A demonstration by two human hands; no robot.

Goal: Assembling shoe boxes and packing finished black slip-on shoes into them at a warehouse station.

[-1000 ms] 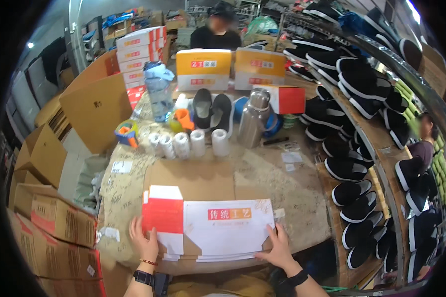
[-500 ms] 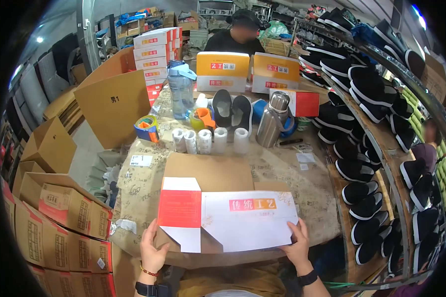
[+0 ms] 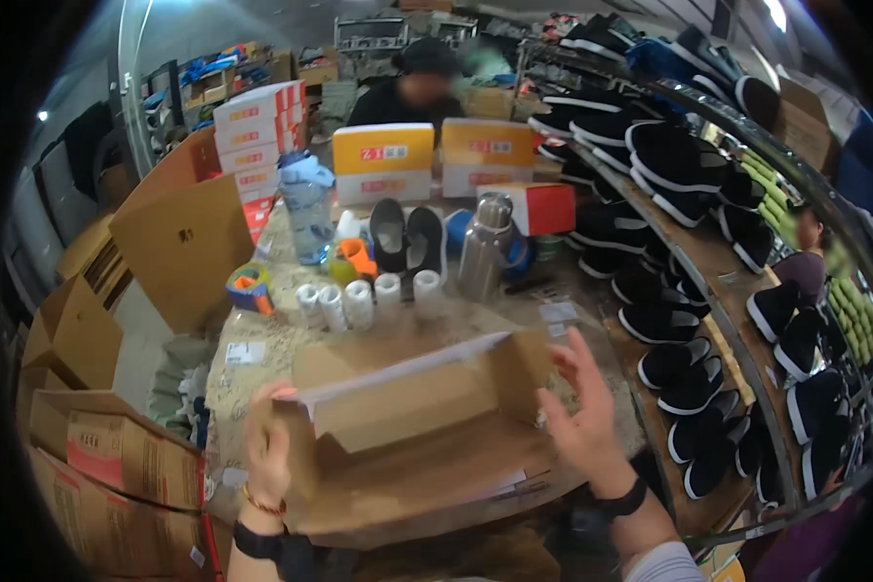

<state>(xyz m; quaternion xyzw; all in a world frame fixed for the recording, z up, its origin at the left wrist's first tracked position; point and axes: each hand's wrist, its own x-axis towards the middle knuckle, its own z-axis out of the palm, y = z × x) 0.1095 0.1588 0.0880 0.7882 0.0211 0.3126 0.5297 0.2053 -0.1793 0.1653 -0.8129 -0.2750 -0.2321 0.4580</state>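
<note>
A cardboard shoebox (image 3: 407, 427) stands partly folded at the table's near edge, its brown inside facing up and its walls raised. My left hand (image 3: 270, 448) is at its left end, fingers bent round the edge of the end panel, somewhat blurred. At the right end, my right hand (image 3: 584, 412) has its fingers spread beside the raised end panel; whether they touch it is hard to tell. The box's printed outside is mostly hidden.
Behind the box stand several white rolls (image 3: 359, 304), a tape dispenser (image 3: 250, 288), a steel flask (image 3: 486, 247), a blue bottle (image 3: 307, 215) and a pair of dark shoes (image 3: 407, 236). Shelves of black shoes (image 3: 664, 320) run along the right. Cartons (image 3: 116, 446) stand left. A person (image 3: 422, 87) is opposite.
The shoebox went from a flat printed blank to raised walls, with its brown inside now showing. My hands moved up along its ends, and the right fingers spread. The view shifted.
</note>
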